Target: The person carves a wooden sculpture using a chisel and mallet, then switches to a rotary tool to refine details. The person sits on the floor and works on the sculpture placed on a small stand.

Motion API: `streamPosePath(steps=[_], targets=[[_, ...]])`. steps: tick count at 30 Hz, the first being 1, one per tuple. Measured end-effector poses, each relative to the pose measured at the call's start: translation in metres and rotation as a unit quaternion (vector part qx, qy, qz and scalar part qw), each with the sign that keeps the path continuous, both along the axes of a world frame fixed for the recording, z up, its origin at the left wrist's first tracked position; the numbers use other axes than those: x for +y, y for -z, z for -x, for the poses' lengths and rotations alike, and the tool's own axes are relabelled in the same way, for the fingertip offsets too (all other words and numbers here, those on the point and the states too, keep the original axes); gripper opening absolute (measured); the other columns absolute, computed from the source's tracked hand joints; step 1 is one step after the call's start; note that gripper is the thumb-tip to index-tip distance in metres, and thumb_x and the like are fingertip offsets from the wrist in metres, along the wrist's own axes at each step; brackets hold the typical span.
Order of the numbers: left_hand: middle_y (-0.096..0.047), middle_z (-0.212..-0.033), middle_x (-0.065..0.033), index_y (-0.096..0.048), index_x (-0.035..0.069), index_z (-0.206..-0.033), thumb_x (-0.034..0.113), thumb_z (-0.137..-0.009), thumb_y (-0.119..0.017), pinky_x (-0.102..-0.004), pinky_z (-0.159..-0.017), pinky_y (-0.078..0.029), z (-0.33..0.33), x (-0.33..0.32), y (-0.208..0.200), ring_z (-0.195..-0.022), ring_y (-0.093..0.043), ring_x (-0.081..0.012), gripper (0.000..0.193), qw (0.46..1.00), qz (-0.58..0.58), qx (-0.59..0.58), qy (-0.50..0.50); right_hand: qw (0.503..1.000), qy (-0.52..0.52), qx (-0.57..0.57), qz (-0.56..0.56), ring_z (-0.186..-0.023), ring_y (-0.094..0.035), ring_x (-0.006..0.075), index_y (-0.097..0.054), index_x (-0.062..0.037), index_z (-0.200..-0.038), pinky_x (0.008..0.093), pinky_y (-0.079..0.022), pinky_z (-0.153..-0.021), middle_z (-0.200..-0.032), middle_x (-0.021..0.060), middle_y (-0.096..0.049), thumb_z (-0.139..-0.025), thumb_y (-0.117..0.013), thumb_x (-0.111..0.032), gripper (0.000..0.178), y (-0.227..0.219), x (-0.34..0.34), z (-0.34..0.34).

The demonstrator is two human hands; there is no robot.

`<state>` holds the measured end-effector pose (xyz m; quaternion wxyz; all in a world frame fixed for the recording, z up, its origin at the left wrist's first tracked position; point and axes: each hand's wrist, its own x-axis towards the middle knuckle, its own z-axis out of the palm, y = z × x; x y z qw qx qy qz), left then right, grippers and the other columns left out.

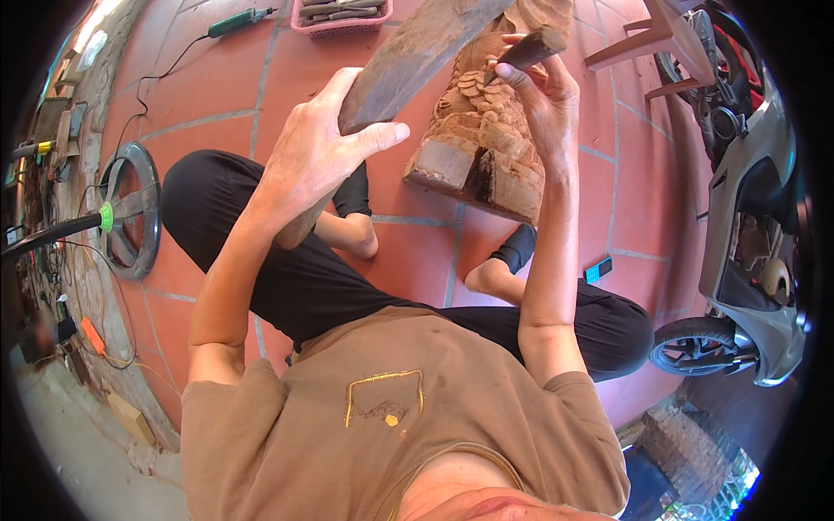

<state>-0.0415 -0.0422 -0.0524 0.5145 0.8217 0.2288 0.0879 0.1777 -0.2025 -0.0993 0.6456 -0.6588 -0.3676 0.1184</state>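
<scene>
A long, thick wooden club (pixel 417 61) slants up and to the right, its grip end showing below my wrist. My left hand (pixel 321 143) is wrapped round it, thumb along its side. Farther right, my right hand (pixel 547 82) pinches a short dark rod with a worn wooden end (pixel 532 49), perhaps a chisel. Its lower tip comes close to a wood carving (pixel 486 130); whether it touches I cannot tell. This carving, with rough scale-like cuts and a split block base, lies on the floor between my feet and the far edge.
A pink basket (pixel 341 26) of hand tools stands at the far side, left of it a corded green power tool (pixel 241 23). A round stand base (pixel 130 208) is at left. A plastic chair (pixel 660 43), a motorbike (pixel 747 234) and a small blue device (pixel 598 269) are at right.
</scene>
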Motion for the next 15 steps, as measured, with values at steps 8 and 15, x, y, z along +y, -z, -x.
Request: streamPosePath(steps=[8,15], targets=[[-0.063,-0.093,-0.0094,-0.056,0.001,-0.126,0.032,-0.085,-0.077,-0.0310,-0.068,-0.048,0.0003,0.0002,-0.0010,-0.078,-0.060,-0.0163,0.056,0.999,0.020,-0.027,0.006,0.997,0.010,0.027,0.072,-0.087,-0.067,0.0124,-0.064,-0.0040,-0.113,0.0266,-0.055,-0.072,-0.096,0.0038,-0.069,-0.088,-0.078,-0.016,0.031,0.0084,-0.0083,-0.0080],[-0.061,-0.090,-0.0041,-0.057,0.001,-0.126,0.030,-0.086,-0.077,-0.0263,-0.059,-0.047,0.0033,0.0008,0.0020,-0.071,-0.056,-0.0105,0.054,0.999,0.023,-0.048,0.013,0.991,-0.044,0.065,0.106,-0.090,-0.064,0.0113,-0.060,-0.0048,-0.118,0.0265,-0.052,-0.073,-0.101,0.0029,-0.068,-0.090,-0.076,-0.014,0.034,0.0062,-0.0039,-0.0047]])
